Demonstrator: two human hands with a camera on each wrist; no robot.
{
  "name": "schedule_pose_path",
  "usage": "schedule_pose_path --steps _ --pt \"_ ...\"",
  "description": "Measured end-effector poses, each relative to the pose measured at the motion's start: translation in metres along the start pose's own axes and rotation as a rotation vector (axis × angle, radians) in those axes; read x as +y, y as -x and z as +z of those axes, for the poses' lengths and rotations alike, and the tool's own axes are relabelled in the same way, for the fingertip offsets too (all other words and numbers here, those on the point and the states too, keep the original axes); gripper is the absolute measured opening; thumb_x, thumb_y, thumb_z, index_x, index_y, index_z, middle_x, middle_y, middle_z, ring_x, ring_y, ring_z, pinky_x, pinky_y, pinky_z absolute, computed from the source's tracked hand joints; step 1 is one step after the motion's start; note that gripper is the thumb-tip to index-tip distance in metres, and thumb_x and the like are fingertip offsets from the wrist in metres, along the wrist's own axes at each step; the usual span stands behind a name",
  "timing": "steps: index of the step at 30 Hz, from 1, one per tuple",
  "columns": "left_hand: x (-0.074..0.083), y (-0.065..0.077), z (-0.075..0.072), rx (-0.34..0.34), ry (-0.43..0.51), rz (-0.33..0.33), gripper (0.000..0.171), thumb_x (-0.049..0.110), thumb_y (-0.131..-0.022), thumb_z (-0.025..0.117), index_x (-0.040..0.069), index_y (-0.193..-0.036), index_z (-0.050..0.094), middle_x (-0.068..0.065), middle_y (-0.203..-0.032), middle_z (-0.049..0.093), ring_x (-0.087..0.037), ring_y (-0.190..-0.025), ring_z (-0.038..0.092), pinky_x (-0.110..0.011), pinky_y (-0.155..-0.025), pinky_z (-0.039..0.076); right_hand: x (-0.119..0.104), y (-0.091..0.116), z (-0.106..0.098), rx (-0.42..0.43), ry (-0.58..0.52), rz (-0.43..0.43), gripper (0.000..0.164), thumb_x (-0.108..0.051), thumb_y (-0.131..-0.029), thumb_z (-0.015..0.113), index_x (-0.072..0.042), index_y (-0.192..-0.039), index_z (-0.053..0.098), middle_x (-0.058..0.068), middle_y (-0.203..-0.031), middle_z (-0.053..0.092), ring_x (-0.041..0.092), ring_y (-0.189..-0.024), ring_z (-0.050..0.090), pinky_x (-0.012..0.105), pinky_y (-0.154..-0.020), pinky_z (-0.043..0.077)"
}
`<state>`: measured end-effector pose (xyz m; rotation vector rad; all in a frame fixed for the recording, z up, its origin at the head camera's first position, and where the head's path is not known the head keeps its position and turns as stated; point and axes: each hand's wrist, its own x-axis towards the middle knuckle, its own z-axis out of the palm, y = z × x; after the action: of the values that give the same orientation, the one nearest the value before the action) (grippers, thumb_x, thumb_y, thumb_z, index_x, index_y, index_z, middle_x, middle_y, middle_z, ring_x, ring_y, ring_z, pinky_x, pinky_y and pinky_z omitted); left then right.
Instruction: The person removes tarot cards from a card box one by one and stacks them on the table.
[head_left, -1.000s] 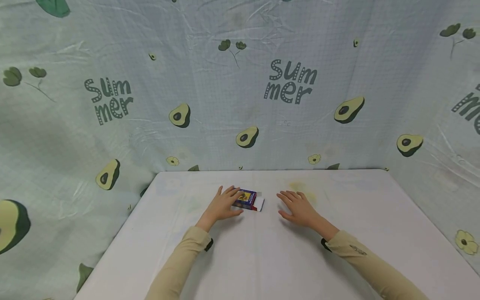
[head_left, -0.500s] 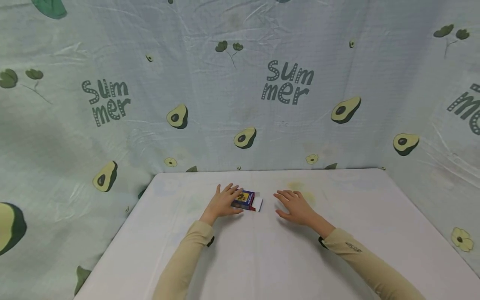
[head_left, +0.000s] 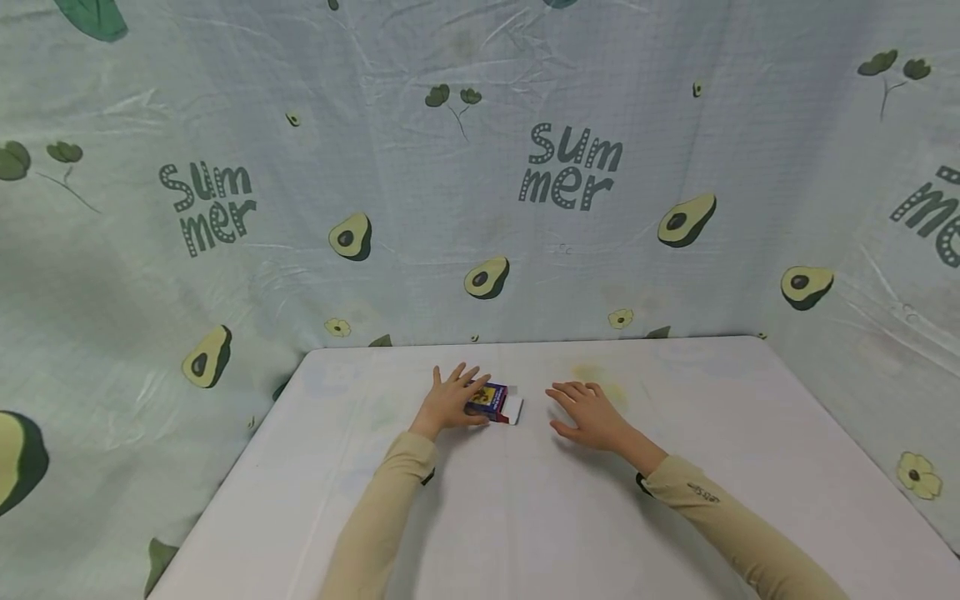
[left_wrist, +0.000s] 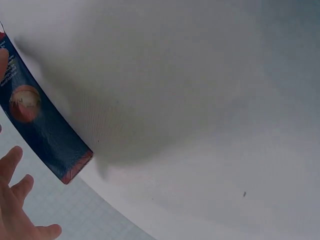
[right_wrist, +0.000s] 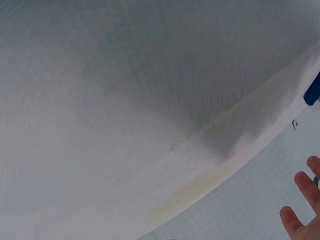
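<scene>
A small dark blue cardboard box [head_left: 491, 397] with a yellow picture lies on the table. Its right end has a white flap [head_left: 513, 409] sticking out. My left hand [head_left: 448, 403] is spread at the box's left end, covering part of it. In the left wrist view the box's blue side [left_wrist: 42, 120] shows, and the thumb tip overlaps its upper part; whether it presses there I cannot tell. My right hand [head_left: 591, 417] hovers over the table to the right of the box, fingers extended, holding nothing. The right wrist view catches a dark blue corner of the box [right_wrist: 313, 92].
The table [head_left: 525, 517] has a white cover with a yellowish stain [head_left: 600, 379] beyond my right hand. A hanging curtain [head_left: 420, 175] printed with avocados rises behind the far edge and along both sides.
My left hand has spread its fingers a little wider at the box, and its forearm has shifted slightly right. The right hand hardly moves. The whole view drifts slightly.
</scene>
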<state>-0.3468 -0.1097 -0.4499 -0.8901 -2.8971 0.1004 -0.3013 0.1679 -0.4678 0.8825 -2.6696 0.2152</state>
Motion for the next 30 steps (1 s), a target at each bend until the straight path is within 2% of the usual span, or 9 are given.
schedule_pose_path --steps 8,16,30 --pt "0.001 -0.002 0.004 -0.071 -0.008 -0.052 0.075 0.059 -0.076 0.058 0.025 -0.139 0.035 -0.004 -0.141 0.039 -0.029 -0.135 0.027 -0.066 -0.099 0.018 0.0 -0.001 0.004 -0.011 0.02 -0.004 0.051 -0.036 -0.084 0.059 -0.01 -0.126 0.05 0.009 -0.128 0.052 0.027 -0.117 0.047 0.051 -0.092 0.035" --pt "0.003 -0.003 0.003 -0.049 -0.024 -0.045 0.074 0.058 -0.075 0.059 0.025 -0.137 0.037 -0.005 -0.136 0.044 -0.028 -0.132 0.032 -0.066 -0.098 0.02 0.001 0.001 0.004 -0.038 0.04 0.016 0.051 -0.039 -0.085 0.056 -0.011 -0.128 0.049 0.008 -0.13 0.05 0.026 -0.118 0.046 0.05 -0.094 0.033" --pt "0.01 -0.003 0.0 -0.037 -0.051 -0.026 0.073 0.058 -0.074 0.06 0.023 -0.135 0.041 -0.008 -0.125 0.05 -0.026 -0.12 0.042 -0.064 -0.097 0.024 0.004 0.006 0.005 -0.008 0.04 -0.005 0.051 -0.038 -0.085 0.056 -0.011 -0.127 0.049 0.009 -0.129 0.051 0.026 -0.117 0.047 0.049 -0.092 0.034"
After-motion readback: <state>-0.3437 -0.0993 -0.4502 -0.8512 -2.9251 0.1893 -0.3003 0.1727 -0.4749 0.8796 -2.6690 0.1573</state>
